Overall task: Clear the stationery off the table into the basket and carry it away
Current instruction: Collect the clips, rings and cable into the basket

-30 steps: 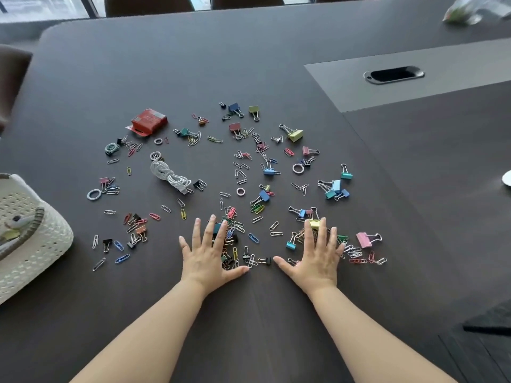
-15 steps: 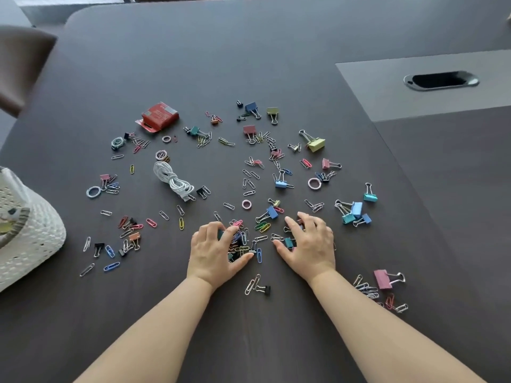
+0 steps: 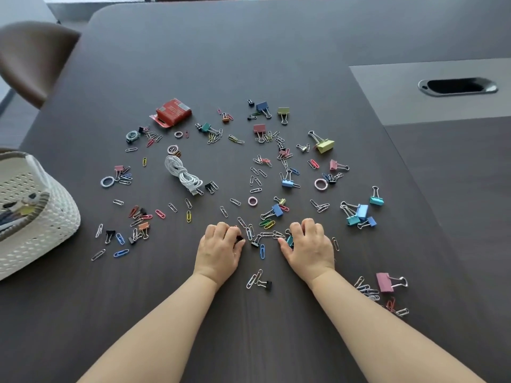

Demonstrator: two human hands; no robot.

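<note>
Several coloured paper clips and binder clips lie scattered over the dark table [image 3: 249, 64]. My left hand [image 3: 219, 248] rests on the table with fingers curled around a small bunch of clips. My right hand [image 3: 309, 246] is curled the same way, a teal binder clip showing under its thumb. Between the hands lie loose paper clips [image 3: 262, 251]. A white woven basket [image 3: 38, 233] stands at the left edge, with a few items inside. A red box [image 3: 172, 111] and a coiled white cable [image 3: 181, 172] lie further back.
A pink binder clip [image 3: 385, 281] and loose clips lie near my right forearm. A yellow binder clip [image 3: 325, 145] sits far right of the scatter. A grey panel with a cable slot [image 3: 457, 86] is at the back right. A brown chair [image 3: 33, 56] stands at the far left.
Both hands went from flat with spread fingers to curled, raking clips together toward each other. The view has shifted left and closer, and the basket now shows less.
</note>
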